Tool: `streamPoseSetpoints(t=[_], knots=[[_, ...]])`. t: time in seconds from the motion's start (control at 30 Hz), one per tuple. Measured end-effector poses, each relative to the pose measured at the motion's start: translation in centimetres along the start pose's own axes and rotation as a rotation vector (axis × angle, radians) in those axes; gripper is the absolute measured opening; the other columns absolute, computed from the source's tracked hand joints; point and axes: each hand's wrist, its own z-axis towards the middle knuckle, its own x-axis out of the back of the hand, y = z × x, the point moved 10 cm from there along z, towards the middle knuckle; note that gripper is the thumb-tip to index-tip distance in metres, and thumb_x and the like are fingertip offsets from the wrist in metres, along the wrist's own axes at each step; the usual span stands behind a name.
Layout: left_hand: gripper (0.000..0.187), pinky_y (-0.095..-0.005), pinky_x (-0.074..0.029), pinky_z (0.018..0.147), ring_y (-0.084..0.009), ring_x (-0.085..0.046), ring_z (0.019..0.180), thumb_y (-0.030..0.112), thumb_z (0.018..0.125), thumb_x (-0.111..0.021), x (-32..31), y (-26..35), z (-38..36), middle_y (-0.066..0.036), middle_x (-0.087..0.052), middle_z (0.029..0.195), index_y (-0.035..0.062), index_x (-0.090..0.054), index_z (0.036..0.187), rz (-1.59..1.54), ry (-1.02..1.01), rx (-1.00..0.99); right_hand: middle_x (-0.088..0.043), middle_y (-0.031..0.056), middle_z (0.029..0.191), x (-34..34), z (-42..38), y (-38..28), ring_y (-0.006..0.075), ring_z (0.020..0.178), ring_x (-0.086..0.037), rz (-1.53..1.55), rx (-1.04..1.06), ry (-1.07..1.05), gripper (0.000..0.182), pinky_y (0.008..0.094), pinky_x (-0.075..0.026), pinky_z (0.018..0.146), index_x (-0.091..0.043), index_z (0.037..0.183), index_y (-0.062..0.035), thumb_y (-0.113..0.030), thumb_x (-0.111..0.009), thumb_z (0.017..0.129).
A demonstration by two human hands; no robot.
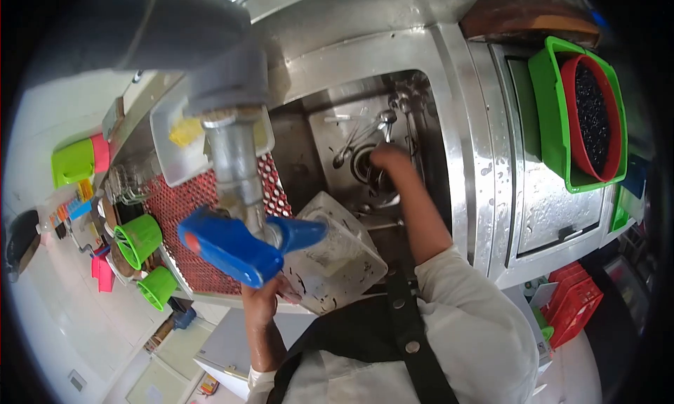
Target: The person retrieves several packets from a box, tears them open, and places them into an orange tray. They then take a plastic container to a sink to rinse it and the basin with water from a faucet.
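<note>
My left hand (265,299) is at the near-left edge of a clear plastic container (351,263), its fingers closed on the rim. The container sits tilted, with dark bits stuck to its walls. Part of this hand is hidden behind a blue tap lever (232,246). My right hand (390,158) reaches down into the steel sink (291,141), over a dark round opening or ring (361,164). Its fingers point down and are hidden. Several metal ladles and spoons (386,116) lie around it on the sink bottom.
A large tap pipe (235,151) hangs close in front. Left of the sink are a red perforated mat (189,207), a white tub (168,155) with something yellow, and green buckets (138,239). On the right counter, a green tub (551,116) holds a red basin (576,123) of dark pieces.
</note>
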Motion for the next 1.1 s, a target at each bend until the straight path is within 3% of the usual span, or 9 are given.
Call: streamPoseSetpoints(t=[0.1,0.23,0.4,0.5,0.57,0.67,0.87,1.0,1.1], knots=[[0.058,-0.0199,-0.046,0.06,-0.0132,-0.057,0.072,-0.009,0.058,-0.037,-2.0,1.4,0.1,-0.013,-0.058,0.094,-0.0073,-0.044,0.115,0.024,-0.037,-0.008,-0.059,0.0178,0.098,8.4,-5.3,-2.2,0.0319,0.091,-0.057,0.044,0.196,-0.158,0.032,0.0366,-0.045,0.079,-0.063,0.094,-0.0059,-0.027,-0.052,0.072],[0.059,-0.0194,-0.047,0.045,-0.0124,-0.058,0.061,-0.007,0.06,-0.04,-3.1,2.3,0.2,-0.012,-0.057,0.093,-0.0046,-0.043,0.119,0.049,-0.054,-0.071,-0.06,0.0177,0.091,16.0,-10.3,-7.0,0.0316,0.086,-0.059,0.143,0.193,0.242,0.029,0.0371,-0.046,0.076,-0.063,0.085,-0.0039,-0.026,-0.053,0.07],[0.061,-0.0185,-0.046,0.044,-0.0102,-0.057,0.061,-0.007,0.058,-0.039,-3.0,1.6,-0.1,-0.011,-0.056,0.099,-0.0039,-0.043,0.119,0.119,-0.102,0.01,-0.063,0.0125,0.085,7.5,-4.5,-12.8,0.0263,0.076,-0.063,0.041,0.317,0.387,0.017,0.0389,-0.049,0.062,-0.064,0.077,-0.0074,-0.018,-0.054,0.068],[0.058,-0.0188,-0.046,0.044,-0.0122,-0.057,0.059,-0.007,0.059,-0.038,-2.3,1.3,0.4,-0.011,-0.057,0.095,-0.004,-0.045,0.117,0.111,-0.067,-0.071,-0.064,0.0103,0.078,2.3,0.2,-12.9,0.0251,0.071,-0.063,-0.028,0.293,0.384,0.014,0.0389,-0.048,0.058,-0.064,0.073,-0.0083,-0.019,-0.055,0.069],[0.055,-0.0196,-0.046,0.044,-0.0136,-0.057,0.058,-0.007,0.06,-0.038,-1.6,1.4,0.6,-0.01,-0.058,0.09,-0.004,-0.046,0.115,0.102,-0.012,-0.128,-0.064,0.009,0.075,2.0,0.1,-12.5,0.0245,0.069,-0.063,-0.057,0.342,0.522,0.017,0.039,-0.047,0.056,-0.063,0.069,-0.0092,-0.023,-0.054,0.074],[0.055,-0.0195,-0.046,0.045,-0.0129,-0.057,0.061,-0.008,0.06,-0.039,-2.3,1.5,0.1,-0.011,-0.057,0.094,-0.0044,-0.045,0.115,0.056,-0.061,-0.017,-0.063,0.0116,0.074,1.4,-0.9,-10.9,0.0272,0.072,-0.062,0.048,0.32,0.367,0.026,0.0406,-0.048,0.058,-0.062,0.067,-0.007,-0.028,-0.053,0.077],[0.055,-0.019,-0.045,0.043,-0.0125,-0.056,0.058,-0.007,0.061,-0.038,-3.0,1.4,0.2,-0.012,-0.057,0.097,-0.004,-0.044,0.116,0.084,-0.089,-0.014,-0.059,0.0213,0.078,-3.3,-6.6,-7.6,0.036,0.075,-0.058,0.235,0.417,0.093,0.026,0.0421,-0.047,0.068,-0.063,0.075,-0.0015,-0.026,-0.052,0.077],[0.06,-0.0178,-0.045,0.043,-0.01,-0.057,0.058,-0.007,0.061,-0.036,-3.9,2.1,-0.1,-0.012,-0.056,0.1,-0.003,-0.043,0.12,0.11,-0.127,-0.054,-0.06,0.0206,0.082,-4.2,-7.3,-4.5,0.0367,0.077,-0.058,0.342,0.315,0.106,0.021,0.0416,-0.047,0.07,-0.063,0.078,-0.0012,-0.02,-0.052,0.076],[0.061,-0.0178,-0.045,0.042,-0.0097,-0.057,0.057,-0.007,0.06,-0.036,-3.7,1.7,-0.2,-0.013,-0.056,0.103,-0.0024,-0.042,0.121,0.124,-0.113,-0.07,-0.06,0.0204,0.085,-6.7,-3.6,-1.6,0.0361,0.081,-0.058,0.461,0.265,0.342,0.017,0.0402,-0.047,0.073,-0.063,0.08,-0.0015,-0.014,-0.053,0.074]])
